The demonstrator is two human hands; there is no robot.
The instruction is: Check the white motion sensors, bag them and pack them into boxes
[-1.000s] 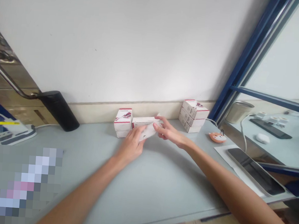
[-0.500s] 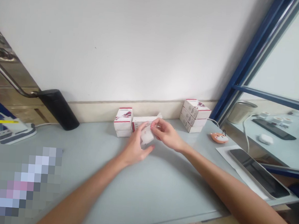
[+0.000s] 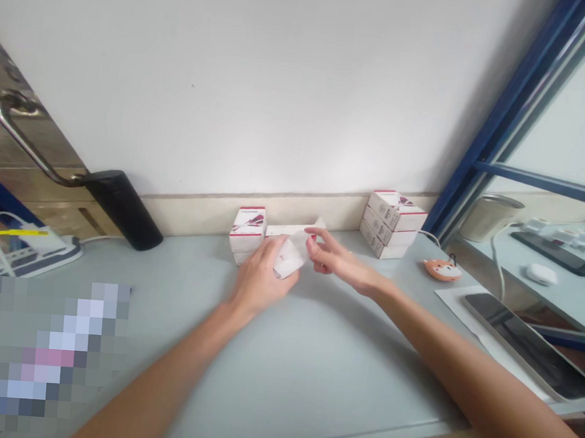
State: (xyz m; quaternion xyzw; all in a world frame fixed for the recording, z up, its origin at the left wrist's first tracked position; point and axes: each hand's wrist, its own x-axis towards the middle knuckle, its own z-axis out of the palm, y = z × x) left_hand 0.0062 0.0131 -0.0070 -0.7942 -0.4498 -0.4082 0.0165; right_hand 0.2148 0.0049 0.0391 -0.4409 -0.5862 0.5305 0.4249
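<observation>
My left hand (image 3: 263, 277) is closed around a small white packet (image 3: 291, 255), held above the desk in the middle. Faint print shows on the packet, but blur hides its details. My right hand (image 3: 337, 257) is at the packet's upper right end, thumb and index finger pinched together around a small red spot there. Whether that red bit belongs to the packet I cannot tell. Behind my hands a white box (image 3: 299, 230) lies against the wall, mostly covered. Just left of it is a stack of white and red boxes (image 3: 248, 228).
Another stack of boxes (image 3: 391, 226) stands at the right by the wall. Beside it lie an orange animal-face case (image 3: 442, 269) and a phone (image 3: 529, 342) on white paper. To the left are a black cylinder (image 3: 125, 211) and a power strip (image 3: 44, 262).
My left hand has wrapped more fully around the packet, which is tilted up more. My right fingers have shifted to its upper right end. The view has moved slightly.
</observation>
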